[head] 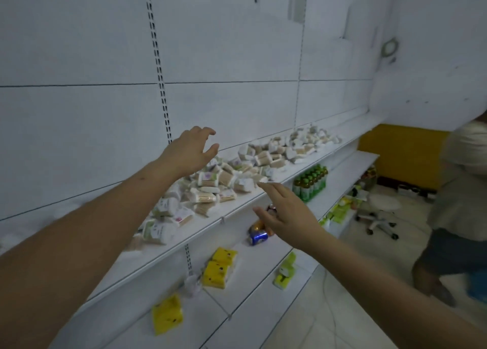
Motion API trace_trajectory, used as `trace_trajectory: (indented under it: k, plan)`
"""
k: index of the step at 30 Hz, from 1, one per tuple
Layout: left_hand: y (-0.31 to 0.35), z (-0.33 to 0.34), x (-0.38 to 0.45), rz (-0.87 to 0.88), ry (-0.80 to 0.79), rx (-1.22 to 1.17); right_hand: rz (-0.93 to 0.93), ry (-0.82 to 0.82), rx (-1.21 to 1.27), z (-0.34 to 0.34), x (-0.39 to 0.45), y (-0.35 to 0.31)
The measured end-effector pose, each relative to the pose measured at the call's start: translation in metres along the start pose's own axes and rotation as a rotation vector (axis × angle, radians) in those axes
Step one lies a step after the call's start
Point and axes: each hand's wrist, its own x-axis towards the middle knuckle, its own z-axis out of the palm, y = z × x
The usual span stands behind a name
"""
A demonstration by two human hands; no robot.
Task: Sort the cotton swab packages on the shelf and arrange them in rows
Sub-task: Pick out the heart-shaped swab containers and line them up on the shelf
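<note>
Lying in a loose, unsorted heap along the white shelf (237,209), the cotton swab packages (224,180) run from near left to far right. The left hand (188,153) hovers above the heap with fingers spread and loosely curled, holding nothing, while the right hand (286,214) reaches by the shelf edge, fingers straight and empty. Lower shelves hold yellow tissue packs (218,268), drink cans (258,234) and green bottles (311,182).

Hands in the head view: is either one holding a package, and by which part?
Nothing is held. The left hand and right hand reach with spread fingers over the cotton swab packages, gripping none.
</note>
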Motion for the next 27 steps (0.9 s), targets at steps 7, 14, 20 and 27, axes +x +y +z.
trace_trajectory:
  k: [7,14,20,27]
  plan:
    - [0.02,0.097,0.124,0.131,-0.01,-0.05,0.127,0.037,-0.082,0.0,0.039,0.109]
    - [0.031,0.179,0.26,0.161,-0.035,-0.17,0.226,0.024,-0.215,-0.01,0.107,0.209]
    - [0.056,0.243,0.369,0.138,-0.058,-0.285,0.303,0.067,-0.241,-0.024,0.147,0.291]
    - [0.095,0.324,0.469,0.171,-0.081,-0.291,0.342,0.059,-0.248,-0.031,0.183,0.404]
